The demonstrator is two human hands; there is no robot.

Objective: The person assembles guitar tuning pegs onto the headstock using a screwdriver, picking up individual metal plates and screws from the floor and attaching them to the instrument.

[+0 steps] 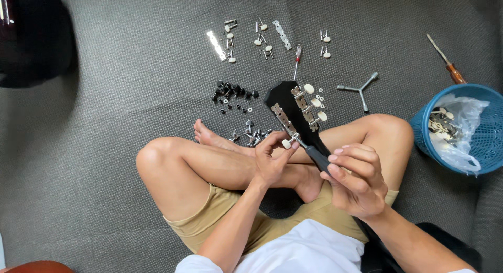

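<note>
Pinching a tuning peg point(287, 143), the left hand point(272, 160) could drop it — the right hand point(356, 181) grips the guitar neck point(317, 156) loosely.

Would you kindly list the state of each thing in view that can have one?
Guitar headstock: tilted up over the lap, tuners partly fitted.
Left hand: fingers pinching a white tuner knob.
Right hand: gripping a black handle.
Blue basket: upright, lined with a plastic bag.
Red screwdriver: lying loose.
</note>
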